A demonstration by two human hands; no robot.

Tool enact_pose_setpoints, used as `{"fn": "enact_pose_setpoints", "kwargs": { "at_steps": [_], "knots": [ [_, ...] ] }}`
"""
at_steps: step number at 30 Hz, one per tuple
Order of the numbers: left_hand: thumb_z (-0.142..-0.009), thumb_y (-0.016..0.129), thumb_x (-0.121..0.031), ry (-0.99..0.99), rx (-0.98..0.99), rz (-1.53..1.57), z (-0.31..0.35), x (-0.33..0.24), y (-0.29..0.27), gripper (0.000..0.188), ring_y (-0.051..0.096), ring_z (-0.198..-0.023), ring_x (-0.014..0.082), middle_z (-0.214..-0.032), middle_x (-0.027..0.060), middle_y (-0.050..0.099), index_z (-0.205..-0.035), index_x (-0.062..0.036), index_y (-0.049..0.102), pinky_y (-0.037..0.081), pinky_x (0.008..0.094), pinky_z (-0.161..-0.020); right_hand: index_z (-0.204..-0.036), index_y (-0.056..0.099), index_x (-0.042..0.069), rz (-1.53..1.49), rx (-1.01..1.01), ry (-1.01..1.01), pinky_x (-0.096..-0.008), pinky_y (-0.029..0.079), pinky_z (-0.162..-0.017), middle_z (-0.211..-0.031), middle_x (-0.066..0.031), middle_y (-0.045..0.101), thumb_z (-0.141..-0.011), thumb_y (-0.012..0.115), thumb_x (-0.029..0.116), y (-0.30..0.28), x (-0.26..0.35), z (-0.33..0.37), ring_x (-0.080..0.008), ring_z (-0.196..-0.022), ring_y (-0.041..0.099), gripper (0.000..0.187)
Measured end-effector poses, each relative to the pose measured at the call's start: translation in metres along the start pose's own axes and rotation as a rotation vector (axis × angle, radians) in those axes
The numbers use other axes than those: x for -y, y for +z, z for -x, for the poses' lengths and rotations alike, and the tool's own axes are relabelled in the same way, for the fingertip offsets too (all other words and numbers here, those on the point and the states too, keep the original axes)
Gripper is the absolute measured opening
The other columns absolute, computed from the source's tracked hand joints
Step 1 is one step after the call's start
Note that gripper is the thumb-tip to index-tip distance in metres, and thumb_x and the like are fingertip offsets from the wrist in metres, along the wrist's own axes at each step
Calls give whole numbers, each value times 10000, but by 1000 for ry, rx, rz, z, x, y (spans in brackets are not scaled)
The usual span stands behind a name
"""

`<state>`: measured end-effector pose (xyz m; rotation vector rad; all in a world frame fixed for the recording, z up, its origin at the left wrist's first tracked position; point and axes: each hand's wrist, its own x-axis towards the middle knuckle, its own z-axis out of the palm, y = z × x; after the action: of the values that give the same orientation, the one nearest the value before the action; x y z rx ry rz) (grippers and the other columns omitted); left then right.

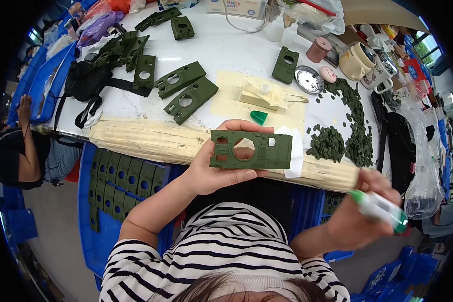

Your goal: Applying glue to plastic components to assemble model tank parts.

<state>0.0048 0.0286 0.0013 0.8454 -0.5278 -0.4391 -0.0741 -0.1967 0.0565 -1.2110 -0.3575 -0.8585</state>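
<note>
Mid-batch, apparently: gripping hull [262, 153] in left hand [204, 173] above near table [231, 50] edge, bottle [380, 208] in right hand [360, 221].
Unable to tell finished from unfinished among far-left hulls [202, 92] or near-left bin [99, 251]; with loose chips [327, 144] at right.

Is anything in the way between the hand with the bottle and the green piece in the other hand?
Nothing visible blocks the right hand from the green piece; the white paper seems to lie lower, on the padded edge.
</note>
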Motion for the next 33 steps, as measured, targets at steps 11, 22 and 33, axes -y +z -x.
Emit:
{"fn": "enact_pose_setpoints", "kwargs": {
  "at_steps": [11, 22, 33],
  "knots": [
    [-729, 729, 3, -95, -19, 8, 3, -1, 12, 640, 531, -1129, 281, -1342, 254, 378, -1239, -46, 347, 558, 353, -823, -995, 514, -6, 147, 56, 203, -389, 467, -840, -882, -127, 594, -807, 663, 459, 27, -43, 13, -259, -892, 593, 523],
    [-744, 705, 32, -35, 19, -65, 7, 2, 16, 610, 522, -1143, 296, -1340, 263, 376, -1231, -46, 346, 551, 384, -848, -1018, 468, -1, 26, 66, 261, -392, 489, -837, -932, -167, 600, -823, 687, 319, 31, -53, 21, -290, -920, 613, 434],
    [-747, 700, 34, -27, 2, -68, 6, 0, 16, 601, 522, -1141, 301, -1341, 271, 375, -1229, -45, 350, 549, 389, -852, -1016, 460, 2, 41, 79, 271, -395, 484, -856, -941, -173, 603, -830, 676, 332, 33, -53, 21, -294, -938, 612, 436]
  ]
}}
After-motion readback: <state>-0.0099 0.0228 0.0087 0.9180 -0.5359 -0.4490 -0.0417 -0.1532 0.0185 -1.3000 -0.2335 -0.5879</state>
